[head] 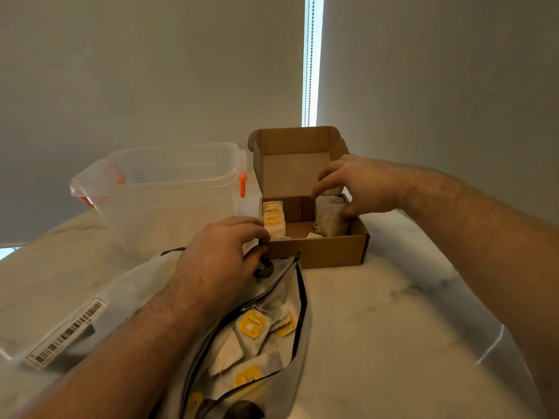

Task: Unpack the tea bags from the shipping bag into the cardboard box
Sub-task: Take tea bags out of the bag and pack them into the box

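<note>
the marble table (378,328) carries everything, and the largest thing on it is a clear plastic bin (169,207) with orange latches, standing at the far left and touched by neither hand. nearer the person lies the shipping bag (133,288), flat on the table under the left forearm. its long axis runs from the person out toward the box, and its unzipped mouth gapes to the right of that arm and ends just short of the box's front wall. the cardboard box (317,252) sits just beyond it, long side left to right, with its lid standing up at the back. the left hand (220,252) pinches the box's near left corner, fingers curled over the rim and thumb on the front wall, apparently steadying it. the right hand (360,186) reaches into the box's right end and grips a bundle of tea bags (331,219) standing on edge. a row of tea bags (273,217) stands packed along the left wall, leaving a bare gap between the 2 groups. the loose tea bags (252,328) left in the shipping bag lie flat and point every way, so no 1 axis holds for them. they sit toward the person from both hands, and the left hand is plainly the nearer.
</note>
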Demonstrator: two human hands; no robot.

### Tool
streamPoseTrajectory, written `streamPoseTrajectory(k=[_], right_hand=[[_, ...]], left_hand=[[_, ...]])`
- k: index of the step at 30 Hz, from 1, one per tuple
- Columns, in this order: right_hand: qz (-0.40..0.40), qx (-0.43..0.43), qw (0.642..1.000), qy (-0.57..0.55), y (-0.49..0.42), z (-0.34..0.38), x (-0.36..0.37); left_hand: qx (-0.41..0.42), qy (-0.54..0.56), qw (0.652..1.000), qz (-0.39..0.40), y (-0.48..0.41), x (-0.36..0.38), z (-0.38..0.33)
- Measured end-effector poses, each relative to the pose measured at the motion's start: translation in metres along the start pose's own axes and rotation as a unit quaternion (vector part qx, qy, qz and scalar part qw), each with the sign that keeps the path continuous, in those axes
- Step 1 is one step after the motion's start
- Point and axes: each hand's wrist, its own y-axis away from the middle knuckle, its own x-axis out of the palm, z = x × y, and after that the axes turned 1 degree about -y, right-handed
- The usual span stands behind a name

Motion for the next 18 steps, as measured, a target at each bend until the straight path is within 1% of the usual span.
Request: streamPoseTrajectory(k=[3,7,13,15,16,18], right_hand=[[-0.022,0.013,0.999,-0.032,0.006,0.0,0.0],[-0.067,0.027,0.992,-0.101,0.023,0.008,0.004],[-0.189,0.043,0.964,-0.184,0.048,0.027,0.011],[-0.227,0.065,0.948,-0.211,0.054,0.028,0.015],[-0.242,0.077,0.94,-0.227,0.056,0.03,0.016],[-0.265,0.09,0.922,-0.268,0.063,0.041,0.021]], left_hand=[[0.004,0.0,1.0,-0.003,0.0,0.001,0.002],[0.007,0.009,1.0,-0.019,0.001,-0.002,0.001],[0.029,0.014,0.999,-0.011,-0.002,-0.015,-0.003],[0.042,0.042,0.998,0.024,-0.002,-0.025,-0.009],[0.045,0.058,0.995,0.064,-0.001,-0.032,-0.01],[0.043,0.071,0.976,0.199,0.0,-0.051,-0.013]])
